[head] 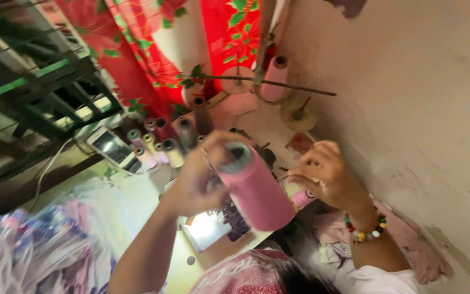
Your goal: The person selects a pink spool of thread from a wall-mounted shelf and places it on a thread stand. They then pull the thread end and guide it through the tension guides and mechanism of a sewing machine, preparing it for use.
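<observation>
The left hand (194, 182) has its fingers wrapped around a large pink cone-shaped spool of thread (254, 188), tilted just beside the right hand (327, 177), whose fingers pinch something too fine to make out. Steadying that cone would probably help.

The thread cone (254, 190) is pink, the curtain (137, 49) red with green leaves and white patches, the bracelet (366, 228) beaded in red, green, yellow and white, the wall (409, 81) pale beige, the window grille (39, 92) dark green.
</observation>
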